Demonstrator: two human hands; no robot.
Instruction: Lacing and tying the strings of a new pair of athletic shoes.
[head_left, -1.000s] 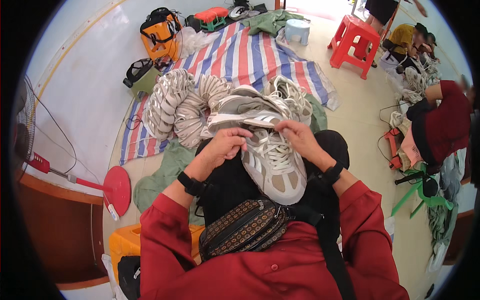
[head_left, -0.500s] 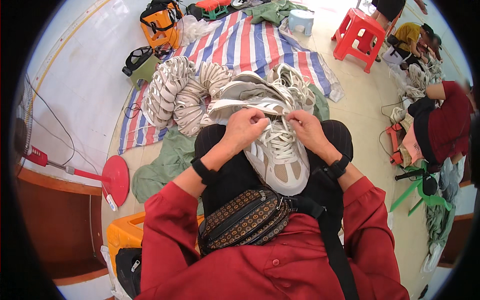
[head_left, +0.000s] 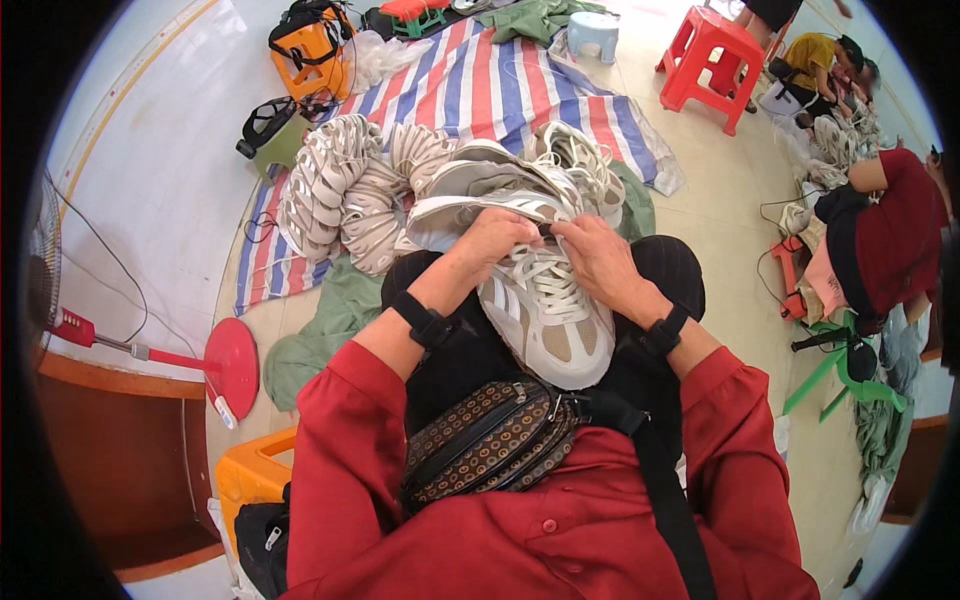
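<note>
A beige and white sneaker upper [head_left: 560,345] lies over my lap, toe toward me, with cream laces crossing its front. My left hand [head_left: 490,240] is closed at the left side of its ankle opening, fingertips pressed together. On the opposite side, my right hand [head_left: 605,265] bends its fingers over the top of the lacing, gripping the edge. Between the fingertips shows a small dark spot of the opening. Whether a lace end is pinched there too is hidden. Just beyond my hands rest more stacked uppers [head_left: 480,180], one spread with its inner side showing.
Rows of nested shoe uppers [head_left: 325,190] lie on a striped sheet [head_left: 480,90]. A red stool [head_left: 708,65] stands at far right, a pedestal fan's red base [head_left: 232,372] at left. People sit working at right, one in a dark red top [head_left: 895,240]. A patterned waist bag [head_left: 490,440] crosses my waist.
My hands have come closer together at the top of the lacing. The right hand has moved left and turned more palm-down; the left has shifted slightly. The view has moved a little.
</note>
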